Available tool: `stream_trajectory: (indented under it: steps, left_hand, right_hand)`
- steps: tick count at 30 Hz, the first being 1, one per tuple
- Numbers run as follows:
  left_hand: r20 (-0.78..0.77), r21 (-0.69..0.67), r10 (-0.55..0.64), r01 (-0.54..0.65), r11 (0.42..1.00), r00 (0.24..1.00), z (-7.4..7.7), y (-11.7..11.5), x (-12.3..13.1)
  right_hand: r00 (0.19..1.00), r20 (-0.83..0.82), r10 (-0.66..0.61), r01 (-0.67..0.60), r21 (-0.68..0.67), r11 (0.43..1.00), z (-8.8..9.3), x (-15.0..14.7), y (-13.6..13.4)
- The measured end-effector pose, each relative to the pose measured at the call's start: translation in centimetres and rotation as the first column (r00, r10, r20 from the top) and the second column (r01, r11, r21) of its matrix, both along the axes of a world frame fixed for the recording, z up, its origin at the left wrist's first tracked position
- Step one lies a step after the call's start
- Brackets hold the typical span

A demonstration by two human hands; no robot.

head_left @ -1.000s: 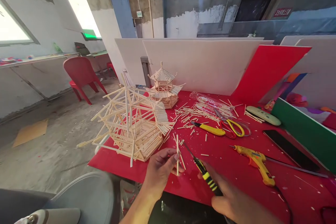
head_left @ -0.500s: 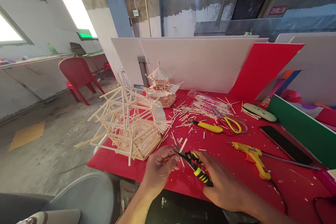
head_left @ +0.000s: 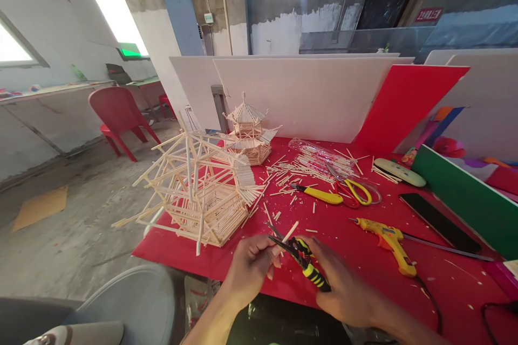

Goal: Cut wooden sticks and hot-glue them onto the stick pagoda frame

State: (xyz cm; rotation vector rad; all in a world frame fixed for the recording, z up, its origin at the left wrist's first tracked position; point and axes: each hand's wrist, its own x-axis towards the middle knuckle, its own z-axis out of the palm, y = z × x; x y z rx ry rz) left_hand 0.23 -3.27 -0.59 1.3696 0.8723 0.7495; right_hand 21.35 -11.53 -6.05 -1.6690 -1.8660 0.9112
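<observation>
My left hand pinches a short pale wooden stick near the table's front edge. In my right hand is a pair of black and yellow-green scissors, its handles gripped and its blades apart around the stick. The blade tips lie close to my left fingertips. To the left stands an open stick frame with a slatted floor and part of a slatted roof. Behind it is a smaller stick pagoda with a pointed roof.
Loose sticks lie scattered on the red tabletop. A yellow utility knife, yellow-handled scissors, a yellow glue gun with its cord and a black phone lie to the right. White boards stand behind.
My left hand has shifted slightly right, bringing the stick further between the scissor blades. My right hand and the scissors have moved only a little to the right.
</observation>
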Motion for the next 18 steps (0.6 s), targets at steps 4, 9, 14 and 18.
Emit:
stream_trajectory:
  steps: [4,9,14,18]
  left_hand:
    - [0.050,-0.091,-0.010,0.015,0.996,0.999,-0.5,-0.1,0.1]
    - [0.082,-0.118,0.072,-0.062,0.991,0.994,-1.7,-0.3,0.7]
    - [0.115,-0.122,0.348,-0.335,0.934,0.930,-2.5,0.1,0.3]
    - [0.090,-0.167,0.323,-0.305,0.938,0.942,-3.1,0.1,0.0]
  right_hand:
    - [1.000,-0.003,-0.015,0.015,0.060,0.998,0.5,-0.4,-0.2]
    - [0.999,0.016,-0.033,0.033,0.032,0.999,1.0,-0.6,-0.3]
    - [0.947,0.252,-0.199,0.204,0.009,0.979,-1.3,2.1,-1.3]
    - [0.781,0.493,-0.384,0.327,0.200,0.924,-1.8,3.6,-1.4]
